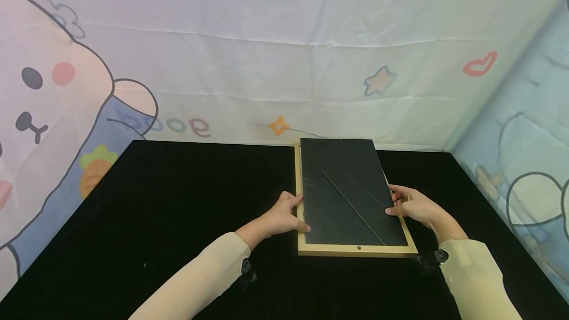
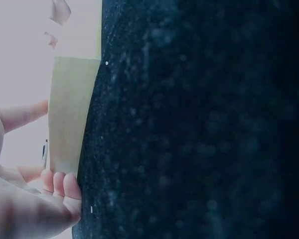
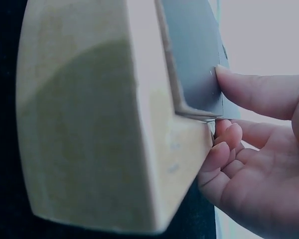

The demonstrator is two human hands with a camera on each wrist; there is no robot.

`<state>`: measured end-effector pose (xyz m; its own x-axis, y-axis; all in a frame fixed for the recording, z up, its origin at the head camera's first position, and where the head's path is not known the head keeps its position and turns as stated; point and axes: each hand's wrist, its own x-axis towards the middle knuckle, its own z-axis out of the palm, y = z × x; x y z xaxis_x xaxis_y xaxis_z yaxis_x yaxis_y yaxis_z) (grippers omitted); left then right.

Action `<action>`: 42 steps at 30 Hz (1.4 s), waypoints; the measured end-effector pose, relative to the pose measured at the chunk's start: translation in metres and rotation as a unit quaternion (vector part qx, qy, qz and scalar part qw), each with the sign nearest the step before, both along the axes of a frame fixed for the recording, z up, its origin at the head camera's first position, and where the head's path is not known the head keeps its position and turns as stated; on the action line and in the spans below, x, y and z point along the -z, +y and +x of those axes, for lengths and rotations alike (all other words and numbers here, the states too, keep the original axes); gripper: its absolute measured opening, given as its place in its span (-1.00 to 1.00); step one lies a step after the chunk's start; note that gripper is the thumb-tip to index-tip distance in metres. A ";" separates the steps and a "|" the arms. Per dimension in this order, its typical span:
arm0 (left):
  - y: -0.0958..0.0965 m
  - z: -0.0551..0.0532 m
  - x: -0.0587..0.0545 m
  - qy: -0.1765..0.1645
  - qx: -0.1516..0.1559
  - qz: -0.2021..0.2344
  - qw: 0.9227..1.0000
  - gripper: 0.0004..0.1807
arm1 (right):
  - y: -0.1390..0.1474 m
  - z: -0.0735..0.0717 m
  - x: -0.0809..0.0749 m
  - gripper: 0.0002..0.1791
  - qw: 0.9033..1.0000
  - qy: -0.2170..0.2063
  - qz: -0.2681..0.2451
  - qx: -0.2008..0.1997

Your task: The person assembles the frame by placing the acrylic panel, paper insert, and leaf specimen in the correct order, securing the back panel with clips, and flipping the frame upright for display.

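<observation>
I have the right hand (image 1: 415, 207) with its thumb on the dark board (image 1: 326, 216) and its fingers curled at the right edge, a pinching grip; I cannot tell whether they reach under the board or only hold the wooden side. The left hand (image 1: 280, 216) grips the left side of the picture frame (image 1: 329, 250), thumb on top near the close corner. The frame lies flat on the black bench (image 1: 200, 201), right of its middle, back upward. At the far end the board seems to cover the wooden border, so I judge the step to be working it in or out, though I cannot say which. To me, the next move calls for the left to steady the frame while the right guides the board evenly, without twisting.
</observation>
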<state>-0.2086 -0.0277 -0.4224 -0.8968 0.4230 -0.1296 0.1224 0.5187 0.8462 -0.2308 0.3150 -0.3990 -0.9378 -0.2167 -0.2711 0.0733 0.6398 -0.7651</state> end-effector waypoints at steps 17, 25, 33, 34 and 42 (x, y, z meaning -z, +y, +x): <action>0.001 0.000 -0.005 -0.019 0.007 -0.009 1.000 0.03 | 0.003 0.002 -0.001 -0.09 0.999 0.016 0.017 -0.023; 0.001 0.001 -0.006 -0.029 -0.001 -0.002 1.000 0.02 | 0.002 0.001 -0.001 -0.11 0.999 0.021 0.022 -0.026; 0.000 0.002 -0.004 -0.025 -0.001 -0.002 1.000 0.02 | 0.000 0.003 -0.004 -0.11 0.998 0.013 0.049 -0.046; 0.000 0.002 -0.004 -0.025 0.000 -0.004 1.000 0.03 | -0.001 0.003 -0.004 -0.11 0.997 0.014 0.053 -0.048; 0.000 0.001 -0.004 -0.015 0.005 -0.004 1.000 0.10 | -0.003 0.004 -0.007 -0.13 0.995 0.028 0.071 -0.059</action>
